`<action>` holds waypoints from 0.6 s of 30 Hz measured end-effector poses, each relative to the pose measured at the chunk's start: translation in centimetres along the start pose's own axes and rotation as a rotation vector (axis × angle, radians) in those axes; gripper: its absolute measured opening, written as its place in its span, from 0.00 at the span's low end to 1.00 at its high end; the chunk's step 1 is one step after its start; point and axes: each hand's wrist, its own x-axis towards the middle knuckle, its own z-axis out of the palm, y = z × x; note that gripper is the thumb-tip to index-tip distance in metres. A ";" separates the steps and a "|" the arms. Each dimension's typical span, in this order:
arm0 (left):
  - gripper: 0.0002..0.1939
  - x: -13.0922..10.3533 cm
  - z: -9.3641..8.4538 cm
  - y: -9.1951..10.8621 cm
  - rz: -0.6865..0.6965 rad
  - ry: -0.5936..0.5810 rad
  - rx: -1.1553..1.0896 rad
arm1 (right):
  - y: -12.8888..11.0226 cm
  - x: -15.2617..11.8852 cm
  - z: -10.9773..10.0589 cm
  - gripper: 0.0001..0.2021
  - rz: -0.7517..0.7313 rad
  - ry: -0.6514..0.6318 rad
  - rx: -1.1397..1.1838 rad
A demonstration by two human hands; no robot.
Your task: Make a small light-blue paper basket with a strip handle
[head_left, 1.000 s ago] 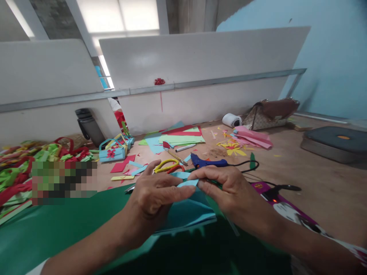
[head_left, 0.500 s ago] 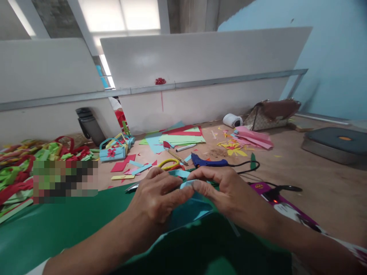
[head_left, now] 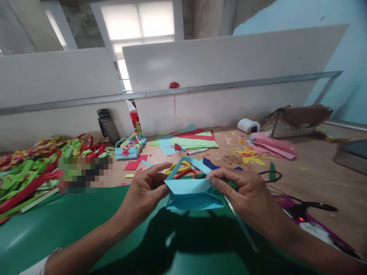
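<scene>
A small light-blue paper bag (head_left: 187,191) with a strip handle hangs between both hands above the green mat (head_left: 94,206). My left hand (head_left: 149,185) is closed on the bag's left edge, thumb toward me. On the other side, my right hand (head_left: 236,183) pinches the upper right corner with thumb and fingers. Scissors with yellow and orange-red handles (head_left: 186,173) lie just behind the bag, partly covered by it. The blue glue gun (head_left: 210,164) is mostly hidden behind the handle and my right hand. A clear thin stick (head_left: 241,225) lies on the mat under my right hand.
Coloured paper sheets (head_left: 195,141) and a white pen (head_left: 197,151) lie farther back. A finished blue paper bag (head_left: 126,152) stands near a dark bottle (head_left: 108,126). Paper strips (head_left: 37,175) heap at left. A purple power strip (head_left: 315,225), thread spool (head_left: 248,125) and handbag (head_left: 298,122) are at right.
My hands have moved apart from their close pinch on the bag's top, and the bag now faces me, front and handle showing. The view has shifted left.
</scene>
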 end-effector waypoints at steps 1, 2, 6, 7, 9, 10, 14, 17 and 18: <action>0.23 0.0 0.2 -0.1 -0.024 0.010 -0.046 | 0.1 0.0 0.1 0.08 -0.006 0.002 -0.003; 0.21 -0.1 0.3 -0.1 -0.025 0.034 -0.075 | 0.2 0.1 0.2 0.08 -0.013 0.008 -0.006; 0.14 -0.3 0.4 -0.1 0.035 0.115 -0.072 | 0.7 0.3 0.6 0.08 -0.053 0.030 -0.007; 0.13 -0.3 0.3 -0.1 0.038 0.116 -0.047 | 0.8 0.4 0.6 0.08 -0.061 0.034 -0.009; 0.13 -0.3 0.0 -0.2 0.022 0.113 -0.010 | 1.1 0.4 0.7 0.08 -0.070 0.038 -0.023; 0.13 -0.3 -0.1 -0.2 0.009 0.110 -0.007 | 1.2 0.5 0.7 0.08 -0.079 0.043 -0.033; 0.16 -0.2 0.0 -0.4 -0.015 0.098 -0.010 | 1.4 0.3 0.9 0.08 -0.164 0.075 -0.086; 0.16 -0.2 0.4 -0.5 -0.037 0.086 0.025 | 1.4 0.0 1.1 0.08 -0.236 0.093 -0.114; 0.16 -0.2 0.5 -0.6 -0.039 0.084 0.037 | 1.4 -0.1 1.2 0.08 -0.255 0.097 -0.121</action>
